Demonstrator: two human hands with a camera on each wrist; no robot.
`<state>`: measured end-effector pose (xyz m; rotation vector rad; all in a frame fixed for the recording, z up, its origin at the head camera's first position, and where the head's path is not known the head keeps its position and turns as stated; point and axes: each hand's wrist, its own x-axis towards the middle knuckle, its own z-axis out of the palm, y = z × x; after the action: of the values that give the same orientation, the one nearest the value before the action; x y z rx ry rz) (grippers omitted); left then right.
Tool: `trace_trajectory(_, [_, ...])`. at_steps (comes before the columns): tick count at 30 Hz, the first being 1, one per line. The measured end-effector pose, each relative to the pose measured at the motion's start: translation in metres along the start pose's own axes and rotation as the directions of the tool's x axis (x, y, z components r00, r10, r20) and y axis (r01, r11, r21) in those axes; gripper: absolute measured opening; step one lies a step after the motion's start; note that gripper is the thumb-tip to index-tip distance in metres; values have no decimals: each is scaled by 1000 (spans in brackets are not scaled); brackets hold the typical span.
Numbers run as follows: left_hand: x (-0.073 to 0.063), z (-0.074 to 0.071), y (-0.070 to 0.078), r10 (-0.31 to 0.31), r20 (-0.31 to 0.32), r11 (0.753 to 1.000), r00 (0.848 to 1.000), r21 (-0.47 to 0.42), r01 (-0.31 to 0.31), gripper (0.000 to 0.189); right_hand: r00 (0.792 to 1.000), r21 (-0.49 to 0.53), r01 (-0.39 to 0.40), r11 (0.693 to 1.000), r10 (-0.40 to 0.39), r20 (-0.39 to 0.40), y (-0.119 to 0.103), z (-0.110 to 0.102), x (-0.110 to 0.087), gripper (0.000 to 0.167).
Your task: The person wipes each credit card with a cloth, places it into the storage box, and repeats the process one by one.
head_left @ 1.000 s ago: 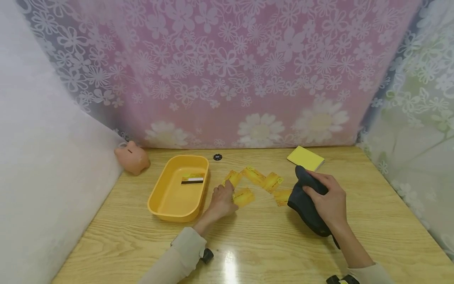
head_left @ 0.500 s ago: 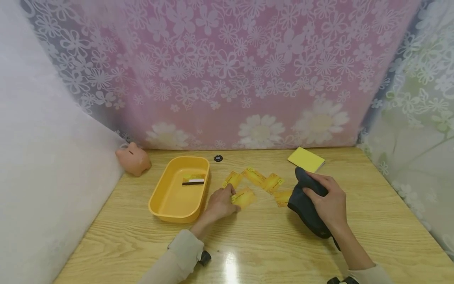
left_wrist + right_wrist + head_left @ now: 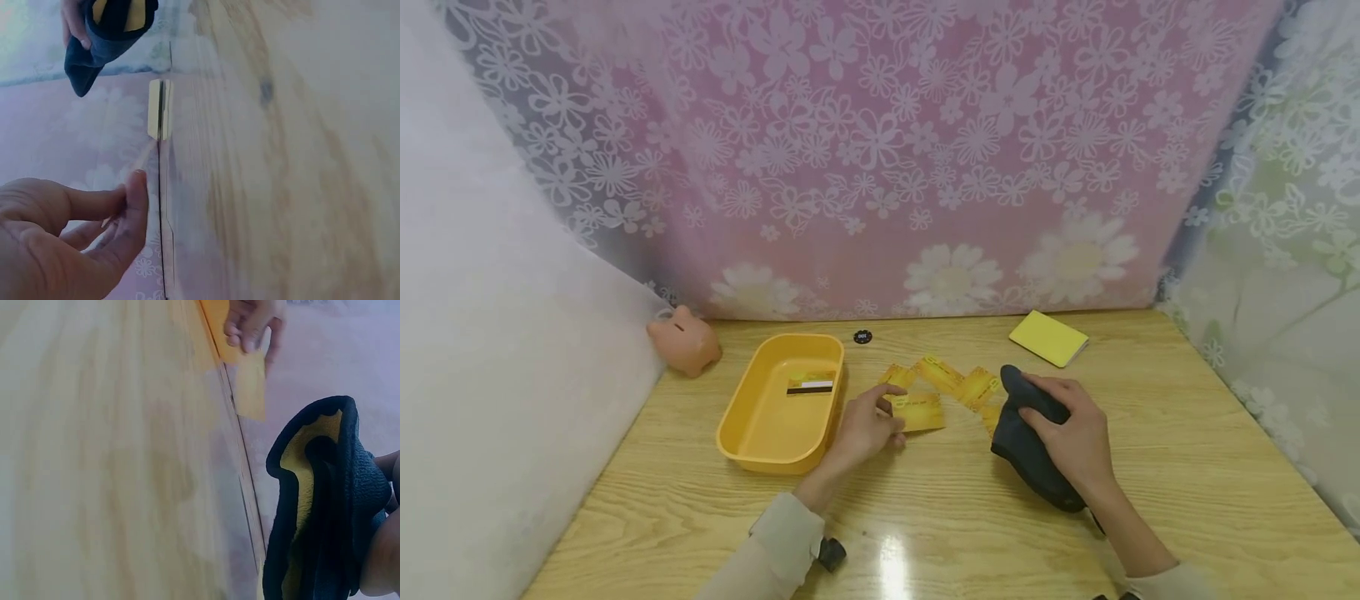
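Observation:
My left hand (image 3: 865,429) pinches a yellow bank-style card (image 3: 919,412) by its left end, thumb and fingers on either side. The left wrist view shows that card (image 3: 146,156) nearly edge-on at the fingertips. In my right hand (image 3: 1078,433) is a dark navy fabric pouch (image 3: 1033,454), gripped by its upper side. The right wrist view shows the pouch's mouth gaping, with a yellow lining (image 3: 303,481). Other yellow cards (image 3: 940,375) lie in an arc on the table beyond the hands, one partly hidden behind the pouch.
Left of the left hand stands a yellow-orange tray (image 3: 727,450), with a card (image 3: 810,388) lying stripe side up inside. A pink piggy bank (image 3: 685,342) sits at the far left. Near the back curtain are a black poker chip (image 3: 862,337) and a yellow notebook (image 3: 1048,338).
My left hand, earlier over the near card on the table, now has it pinched and turned more level. The pouch in my right hand has shifted slightly left.

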<state>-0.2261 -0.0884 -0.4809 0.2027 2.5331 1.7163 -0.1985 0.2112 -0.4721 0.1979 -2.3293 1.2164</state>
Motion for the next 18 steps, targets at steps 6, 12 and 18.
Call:
trace_trajectory(6, [-2, -2, 3, 30, 3, 975, 1000, -220, -28, 49, 999, 28, 45, 999, -46, 22, -9, 7, -4, 52])
trace_trajectory(12, [-7, -2, 12, 94, 8, 924, 996, -373, -84, 51, 993, 68, 108, 992, -111, 40, -24, 13, -6, 54])
trace_trajectory(18, [-10, -1, 21, 115, -2, 917, 993, -385, -107, 58, 982, 121, 165, 979, -175, 76, -47, 23, -10, 57])
